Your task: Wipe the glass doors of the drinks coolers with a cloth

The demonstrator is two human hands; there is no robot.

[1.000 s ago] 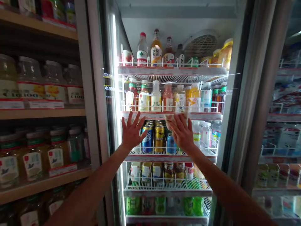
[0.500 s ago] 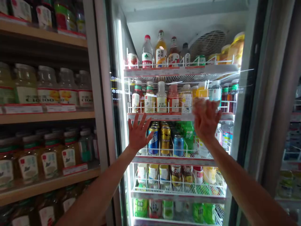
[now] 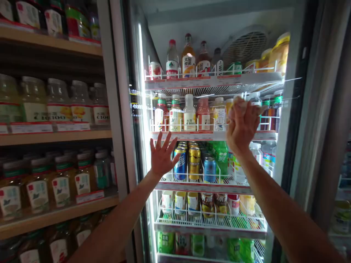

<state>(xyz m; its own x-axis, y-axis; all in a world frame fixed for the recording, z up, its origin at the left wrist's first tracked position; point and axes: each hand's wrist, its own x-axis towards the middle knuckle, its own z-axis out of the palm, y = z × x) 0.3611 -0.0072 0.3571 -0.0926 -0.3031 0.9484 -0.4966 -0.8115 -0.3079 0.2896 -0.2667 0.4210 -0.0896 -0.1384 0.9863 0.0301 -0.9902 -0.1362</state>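
Observation:
My left hand has its fingers spread, palm toward the glass door of a lit drinks cooler. It seems to rest flat on the glass, in front of the shelf with cans. Higher and to the right, my right hand presses a pale crumpled cloth against the glass, its edges showing past the fingers. Behind the right hand are bottles on the second shelf, partly covered by it. A blue can and a gold can stand behind the glass beside my left hand.
Wooden shelves with rows of bottles stand on the left, beside the metal door frame. Inside the cooler, wire racks hold bottles, cans and jars. A round fan grille sits at the top back. Another cooler section is at the far right.
My right hand has moved up and slightly right across the glass with the cloth. My left hand stays in almost the same place. The view has shifted slightly.

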